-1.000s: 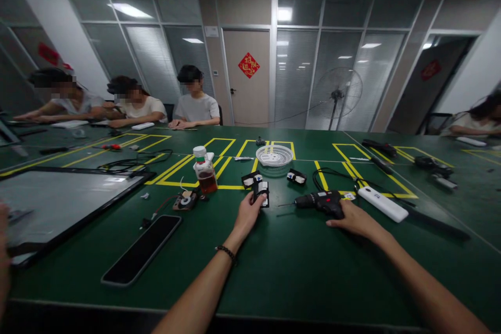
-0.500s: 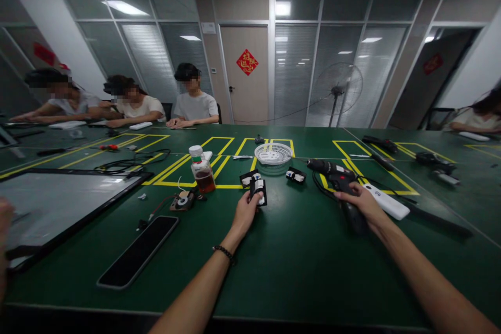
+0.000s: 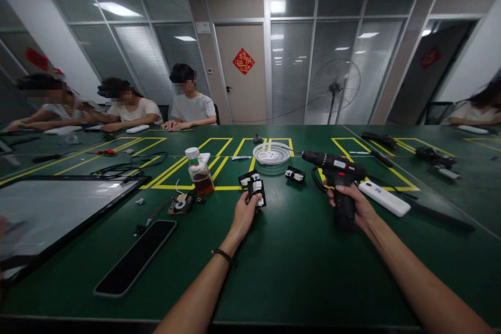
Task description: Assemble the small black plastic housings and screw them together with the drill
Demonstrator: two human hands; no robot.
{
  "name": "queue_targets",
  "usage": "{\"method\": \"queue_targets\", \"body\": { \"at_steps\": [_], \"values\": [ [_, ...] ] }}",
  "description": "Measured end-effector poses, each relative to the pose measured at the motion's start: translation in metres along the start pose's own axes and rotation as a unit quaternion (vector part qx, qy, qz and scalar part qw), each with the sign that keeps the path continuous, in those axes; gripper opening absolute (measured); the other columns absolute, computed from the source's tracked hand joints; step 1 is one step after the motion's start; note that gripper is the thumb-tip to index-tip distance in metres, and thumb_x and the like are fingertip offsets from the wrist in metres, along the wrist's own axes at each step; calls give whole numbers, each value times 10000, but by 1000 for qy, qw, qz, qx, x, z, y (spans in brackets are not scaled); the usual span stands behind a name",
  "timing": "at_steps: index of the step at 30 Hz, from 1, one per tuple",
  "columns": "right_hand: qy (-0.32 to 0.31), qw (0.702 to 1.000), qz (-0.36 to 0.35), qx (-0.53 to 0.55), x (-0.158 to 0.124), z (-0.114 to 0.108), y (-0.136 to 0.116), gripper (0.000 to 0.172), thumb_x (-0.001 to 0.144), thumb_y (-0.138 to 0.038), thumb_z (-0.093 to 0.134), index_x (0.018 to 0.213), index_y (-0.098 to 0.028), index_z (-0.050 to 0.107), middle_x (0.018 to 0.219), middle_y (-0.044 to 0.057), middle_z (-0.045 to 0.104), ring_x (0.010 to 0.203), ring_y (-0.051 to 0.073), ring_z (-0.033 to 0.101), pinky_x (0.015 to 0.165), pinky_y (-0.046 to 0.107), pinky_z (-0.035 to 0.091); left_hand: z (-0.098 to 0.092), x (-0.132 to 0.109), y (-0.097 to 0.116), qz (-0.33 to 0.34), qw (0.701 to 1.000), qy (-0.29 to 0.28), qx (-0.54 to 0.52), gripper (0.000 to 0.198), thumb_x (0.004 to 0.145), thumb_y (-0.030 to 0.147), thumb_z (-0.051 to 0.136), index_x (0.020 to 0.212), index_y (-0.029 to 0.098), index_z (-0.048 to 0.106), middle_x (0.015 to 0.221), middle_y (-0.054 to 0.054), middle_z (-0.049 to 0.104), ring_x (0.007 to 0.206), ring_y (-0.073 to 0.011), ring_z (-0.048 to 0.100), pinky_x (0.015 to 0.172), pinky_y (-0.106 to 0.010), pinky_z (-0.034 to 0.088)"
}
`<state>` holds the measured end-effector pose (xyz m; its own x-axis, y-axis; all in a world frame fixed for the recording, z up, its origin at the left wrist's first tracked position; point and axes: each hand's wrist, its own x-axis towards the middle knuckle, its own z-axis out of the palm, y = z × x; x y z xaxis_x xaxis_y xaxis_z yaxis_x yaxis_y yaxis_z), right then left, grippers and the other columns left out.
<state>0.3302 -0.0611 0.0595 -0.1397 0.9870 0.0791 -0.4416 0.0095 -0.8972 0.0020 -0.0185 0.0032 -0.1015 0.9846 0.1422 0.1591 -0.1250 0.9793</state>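
My left hand is closed on a small black plate with white parts on it, thumb across its near edge. Just behind lies a similar black-and-white piece, and another such piece rests a little to the right. My right hand grips the handle of a black cordless drill. The drill is upright, and its thin bit points left toward a white plastic basket. Whether the drill's base touches the table cannot be made out.
On the left are a bottle of reddish liquid, a small wired component, a black phone and a large framed panel. A white oblong device and a dark rod lie right. Several people sit around the green table.
My right hand has wrapped round the drill's handle and turned the drill more upright, with its bit now pointing left. My left hand keeps its hold on the black-and-white piece. The view has shifted slightly.
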Motion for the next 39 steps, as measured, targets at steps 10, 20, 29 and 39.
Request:
{"method": "queue_targets", "body": {
  "at_steps": [10, 20, 29, 39],
  "values": [
    [-51, 993, 102, -18, -15, -10, 9, 231, 831, -292, 583, 949, -104, 646, 537, -24, 477, 441, 93, 377, 458, 243, 430, 2, 2, -4, -1, 999, 19, 44, 495, 770, 563, 558, 987, 128, 649, 773, -48, 649, 602, -154, 548, 545, -241, 384],
    [-121, 983, 120, -62, -31, 6, 7, 230, 825, -296, 571, 926, -98, 630, 570, -2, 521, 420, 88, 402, 448, 256, 466, 1, -4, 12, -1, 999, 34, 38, 499, 751, 550, 585, 952, 102, 672, 758, -78, 668, 668, -200, 589, 612, -276, 422],
    [-116, 983, 118, -79, -35, 14, 12, 244, 818, -306, 593, 932, -95, 644, 549, -11, 516, 420, 95, 424, 447, 254, 469, 2, -6, 10, 21, 998, 34, 54, 488, 761, 523, 600, 1035, 123, 658, 952, -111, 697, 837, -237, 635, 733, -307, 452],
    [-117, 981, 126, -89, -34, 15, 17, 245, 822, -321, 598, 919, -100, 643, 507, -24, 491, 419, 99, 419, 462, 261, 477, 1, -6, 6, 37, 996, 37, 78, 452, 770, 502, 606, 1039, 141, 645, 985, -110, 696, 869, -239, 643, 769, -321, 457]
  ]
}}
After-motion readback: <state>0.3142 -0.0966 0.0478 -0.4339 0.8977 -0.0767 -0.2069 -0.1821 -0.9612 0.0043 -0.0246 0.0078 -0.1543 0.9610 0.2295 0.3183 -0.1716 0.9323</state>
